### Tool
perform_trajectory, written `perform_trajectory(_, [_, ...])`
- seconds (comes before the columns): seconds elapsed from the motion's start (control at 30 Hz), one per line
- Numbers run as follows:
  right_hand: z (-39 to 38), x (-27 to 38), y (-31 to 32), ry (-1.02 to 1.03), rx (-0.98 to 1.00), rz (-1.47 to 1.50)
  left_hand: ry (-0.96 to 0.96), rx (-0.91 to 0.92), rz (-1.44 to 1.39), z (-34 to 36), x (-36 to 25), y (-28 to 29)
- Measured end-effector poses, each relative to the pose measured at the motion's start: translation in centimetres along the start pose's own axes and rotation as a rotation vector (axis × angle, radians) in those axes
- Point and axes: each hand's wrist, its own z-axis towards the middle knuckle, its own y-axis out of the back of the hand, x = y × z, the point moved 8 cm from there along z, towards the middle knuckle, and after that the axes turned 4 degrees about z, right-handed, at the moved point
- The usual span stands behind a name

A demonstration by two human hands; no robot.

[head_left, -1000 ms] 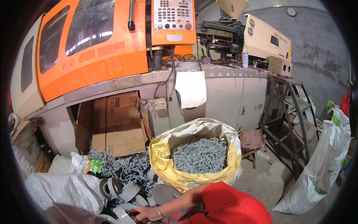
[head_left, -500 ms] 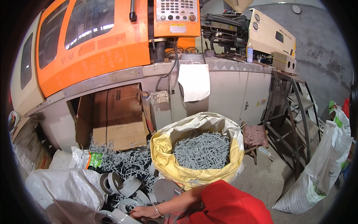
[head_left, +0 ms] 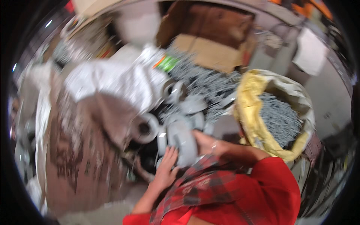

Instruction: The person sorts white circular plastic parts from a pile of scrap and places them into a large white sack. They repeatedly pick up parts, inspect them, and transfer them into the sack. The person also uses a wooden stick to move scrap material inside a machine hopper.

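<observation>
From where I'm standing, the grey plastic ring (head_left: 181, 142) is up on edge between this person's hands, right by the other grey fittings. The right hand (head_left: 205, 143) seems to have its fingers hooked around the ring's right side, though it's blurry. The left hand (head_left: 167, 168) has loose, unclenched fingers beside the lower left edge; can't tell if they touch. Yellow-and-white sack (head_left: 249, 112) of grey plastic sticks (head_left: 279, 120) sits off right.
</observation>
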Motion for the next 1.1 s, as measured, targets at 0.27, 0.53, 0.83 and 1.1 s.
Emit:
perform_trajectory(0.27, [-0.2,-0.5,-0.4,0.214,-0.019,-0.127,-0.013,-0.106,-0.082,-2.1,-0.3,-0.6])
perform_trajectory(0.53, [0.9,1.2,-1.7,0.486,-0.021,-1.879,0.272,-0.197,0.243,0.0,8.6,6.8])
perform_trajectory(0.83, [14.2,12.5,-1.4,0.643,-0.32,-1.686,0.336,-0.07,0.644,3.2,21.0,1.4])
perform_trajectory(1.1, [30.7,12.8,3.8,0.398,-0.455,-1.88,0.319,-0.308,0.498,5.0,17.2,5.6])
